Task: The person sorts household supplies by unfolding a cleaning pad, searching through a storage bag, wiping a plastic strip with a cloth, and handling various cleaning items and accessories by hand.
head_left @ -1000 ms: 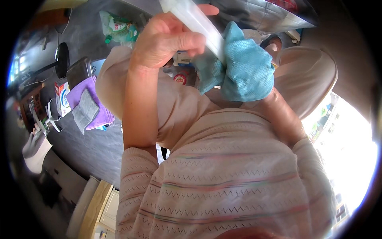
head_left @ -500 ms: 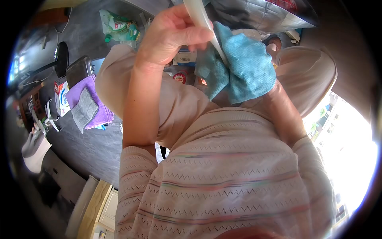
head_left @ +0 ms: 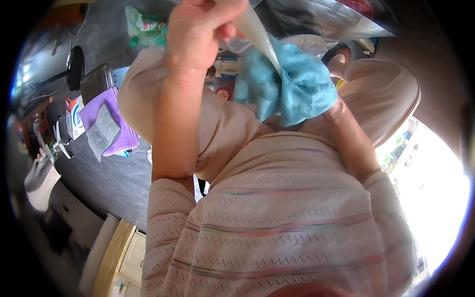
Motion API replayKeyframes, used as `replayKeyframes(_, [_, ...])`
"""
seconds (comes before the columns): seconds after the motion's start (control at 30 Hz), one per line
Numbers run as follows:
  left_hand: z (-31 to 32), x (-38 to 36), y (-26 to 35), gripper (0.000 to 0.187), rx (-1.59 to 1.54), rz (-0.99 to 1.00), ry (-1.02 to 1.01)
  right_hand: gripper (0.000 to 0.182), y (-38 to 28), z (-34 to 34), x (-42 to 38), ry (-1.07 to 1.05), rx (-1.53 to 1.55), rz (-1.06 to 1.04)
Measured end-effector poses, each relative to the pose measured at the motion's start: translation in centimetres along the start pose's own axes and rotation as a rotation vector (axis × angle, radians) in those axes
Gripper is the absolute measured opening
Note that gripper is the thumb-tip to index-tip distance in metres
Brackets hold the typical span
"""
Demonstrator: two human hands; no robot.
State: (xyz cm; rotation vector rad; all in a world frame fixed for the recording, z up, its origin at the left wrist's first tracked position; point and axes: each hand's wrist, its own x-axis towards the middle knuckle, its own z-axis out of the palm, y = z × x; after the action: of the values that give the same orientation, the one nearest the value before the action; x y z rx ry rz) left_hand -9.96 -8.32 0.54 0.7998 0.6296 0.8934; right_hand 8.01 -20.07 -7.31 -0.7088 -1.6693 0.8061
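Note:
My left hand is closed on a long, pale, tapering strip, thumb across its upper part. The strip looks smooth and slightly see-through; its top end is cut off by the frame edge. Its narrow lower end runs into the folds of a teal cleaning cloth. That cloth is bunched over my right hand, of which only the wrist side shows; its fingers are hidden under the fabric, which wraps round the strip's lower end. The left part of the cloth is blurred.
Between my legs lie a red-lidded container and a small box. A green detergent pouch lies upper left. Left of my knee are a purple towel, a grey cloth and a carton. A silver bag stands ahead.
My left hand has moved up and to the left, still holding the pale strip. The cloth has shifted slightly left, and more of the strip shows between my hands.

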Motion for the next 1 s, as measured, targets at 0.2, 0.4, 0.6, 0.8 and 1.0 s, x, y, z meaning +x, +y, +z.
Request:
replayKeyframes(0.2, [-1.1, 0.4, 0.1, 0.021, -0.026, -0.007, -0.042, 0.026, -0.7, 0.4, -0.5, -0.042, -0.220, 0.229])
replayKeyframes(0.4, [2.2, -0.9, 0.1, 0.023, 0.397, -0.206, 0.019, 0.017, -2.9, -0.8, 2.8, -0.149, -0.792, 0.010])
replayKeyframes(0.6, [1.3, -1.1, -1.1, 0.030, 0.721, -0.092, -0.010, 0.020, -4.6, -0.4, 4.0, -0.267, -1.392, 0.014])
replayKeyframes(0.8, [1.0, -1.1, -0.8, 0.025, 0.653, -0.111, -0.132, 0.024, -5.6, 0.2, 6.4, -0.266, -1.548, 0.158])
replayKeyframes(1.0, [1.0, -1.5, -0.9, 0.020, 0.659, 0.027, -0.074, 0.026, -6.2, 0.7, 6.9, -0.293, -1.553, 0.214])
